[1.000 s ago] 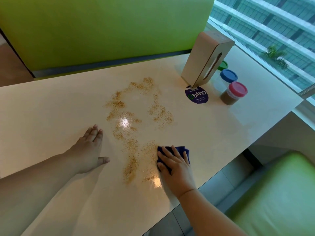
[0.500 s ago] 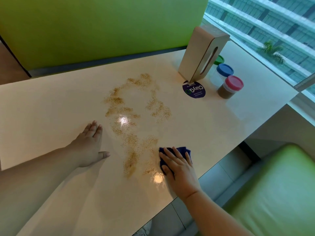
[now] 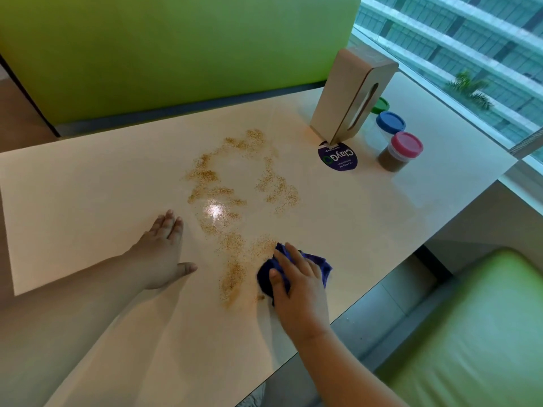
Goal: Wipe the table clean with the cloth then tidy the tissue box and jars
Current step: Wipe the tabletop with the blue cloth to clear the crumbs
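1. The pale, glossy table (image 3: 88, 186) fills most of the view, with a ceiling light reflected near its middle.
2. A green bench back (image 3: 176, 48) runs along the far edge. A green seat cushion (image 3: 470, 333) sits lower right, and a window (image 3: 470, 39) is at the far right.
3. Tan grains (image 3: 232, 245) are scattered in loose trails from the table's centre down toward the near edge.
4. The wooden tissue box (image 3: 349, 98) stands on end at the far right corner, slot facing right.
5. The left hand (image 3: 160, 254) rests palm-down on the table left of the grains, fingers straight and holding nothing.
6. The right hand (image 3: 299, 283) presses on the blue cloth (image 3: 320, 264), fingers laid over the top without wrapping round it.
7. The cloth is bunched on the table near the front edge, its left side touching the grains.
8. Three jars stand in a row just right of the tissue box:
   - The pink-lidded jar (image 3: 399, 152) is nearest and holds brown contents.
   - The blue-lidded jar (image 3: 389, 123) is behind it.
   - The green-lidded jar (image 3: 381, 104) is mostly hidden by the tissue box.
9. A round purple sticker (image 3: 338, 156) lies flat at the foot of the tissue box.
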A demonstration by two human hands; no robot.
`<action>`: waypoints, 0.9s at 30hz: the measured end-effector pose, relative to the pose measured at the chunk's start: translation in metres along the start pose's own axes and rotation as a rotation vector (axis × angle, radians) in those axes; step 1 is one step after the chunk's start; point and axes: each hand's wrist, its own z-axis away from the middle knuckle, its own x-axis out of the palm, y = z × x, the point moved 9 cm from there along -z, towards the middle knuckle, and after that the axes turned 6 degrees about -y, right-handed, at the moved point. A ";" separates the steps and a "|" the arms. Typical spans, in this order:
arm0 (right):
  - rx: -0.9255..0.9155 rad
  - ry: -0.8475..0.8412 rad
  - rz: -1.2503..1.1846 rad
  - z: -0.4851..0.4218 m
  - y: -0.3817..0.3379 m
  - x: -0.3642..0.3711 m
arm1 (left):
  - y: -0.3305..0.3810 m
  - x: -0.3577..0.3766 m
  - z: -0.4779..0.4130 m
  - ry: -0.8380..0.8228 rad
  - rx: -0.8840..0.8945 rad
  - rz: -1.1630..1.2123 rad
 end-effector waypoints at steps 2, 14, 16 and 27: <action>-0.019 -0.067 0.204 0.002 0.002 0.014 | 0.000 0.000 0.000 0.000 0.005 0.003; -0.023 -0.220 0.355 0.005 0.016 0.044 | -0.002 0.001 -0.001 -0.017 0.007 0.019; -0.044 -0.219 0.361 0.008 0.018 0.042 | -0.001 0.002 0.000 -0.016 0.007 0.019; -0.057 -0.267 0.363 0.002 0.022 0.039 | 0.002 -0.002 0.003 -0.017 0.002 0.029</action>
